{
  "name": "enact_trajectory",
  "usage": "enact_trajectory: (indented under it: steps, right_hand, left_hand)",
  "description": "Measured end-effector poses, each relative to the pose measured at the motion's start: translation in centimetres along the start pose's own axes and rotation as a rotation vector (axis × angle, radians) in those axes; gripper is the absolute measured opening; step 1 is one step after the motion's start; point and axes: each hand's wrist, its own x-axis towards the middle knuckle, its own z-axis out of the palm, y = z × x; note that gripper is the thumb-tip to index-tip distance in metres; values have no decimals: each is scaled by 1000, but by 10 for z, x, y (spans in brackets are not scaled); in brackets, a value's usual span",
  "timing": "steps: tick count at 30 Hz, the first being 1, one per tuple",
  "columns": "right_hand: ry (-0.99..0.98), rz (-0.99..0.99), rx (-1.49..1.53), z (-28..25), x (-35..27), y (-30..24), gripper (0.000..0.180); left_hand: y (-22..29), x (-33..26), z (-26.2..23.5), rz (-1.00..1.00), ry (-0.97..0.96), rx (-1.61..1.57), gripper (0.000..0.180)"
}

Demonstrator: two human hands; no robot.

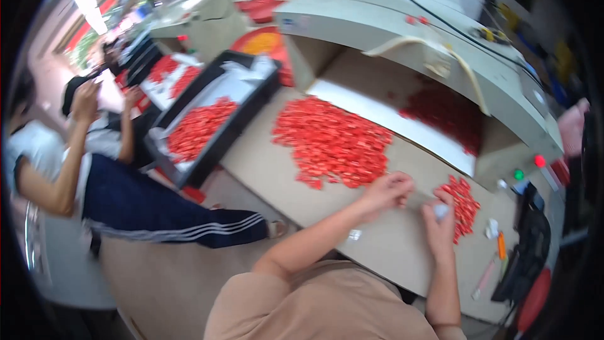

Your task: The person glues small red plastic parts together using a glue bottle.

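Beside red pieces [464,208], right fingers [445,196] curl around something pale [441,211].

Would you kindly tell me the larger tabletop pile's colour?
The larger pile is red, best in the head view.

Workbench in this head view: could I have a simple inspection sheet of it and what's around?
Surface: pale tabletop, partly covered.
Work pieces: large red pile; smaller red pile beside the right hand; more red pieces in a black tray at the left.
Clutter: orange item, pink stick and black bundle at the right.
Hands: left hand, fingers bent, contents unclear; right hand, small pale item at its fingers, too blurred to name.
Cables: dark cable across the open-fronted housing.
Surroundings: another person at the left.
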Motion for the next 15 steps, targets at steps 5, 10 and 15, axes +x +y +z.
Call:
enact_trajectory:
  steps: [5,10,15]
  right_hand:
    - [-115,-69,-60,-11,5,-8,29]
    - [-66,-6,311,-25,0,-13,34]
    - [54,-163,375,-30,0,-6,31]
  left_hand:
    - [0,-3,-11,-106,-118,-142,22]
    - [-8,7,-4,-182,-97,-298,19]
    - [-11,8,4,-256,-60,-316,21]
